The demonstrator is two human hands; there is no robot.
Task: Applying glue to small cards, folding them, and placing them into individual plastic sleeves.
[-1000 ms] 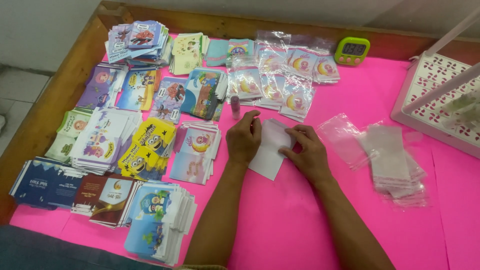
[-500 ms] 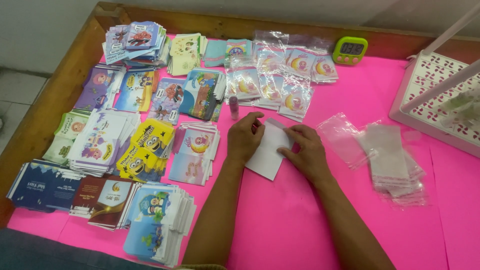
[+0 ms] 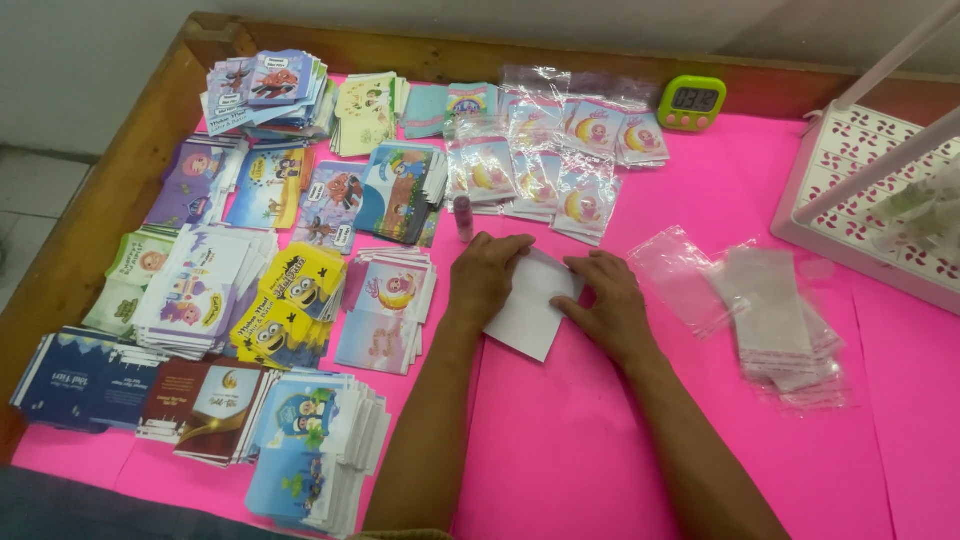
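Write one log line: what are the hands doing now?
left hand: pressing white paper | right hand: pressing same paper | surface: pink table cover | nearby: clear plastic bags

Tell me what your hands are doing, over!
Left hand and right hand flat on white paper, pressing it to pink table. Glue stick just beyond left hand. Nothing in the way.

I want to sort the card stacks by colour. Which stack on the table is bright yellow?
The yellow stack with goggle-eyed cartoon figures, in the middle row left of the left hand. The neighbouring stacks are blue, purple, white or pink.
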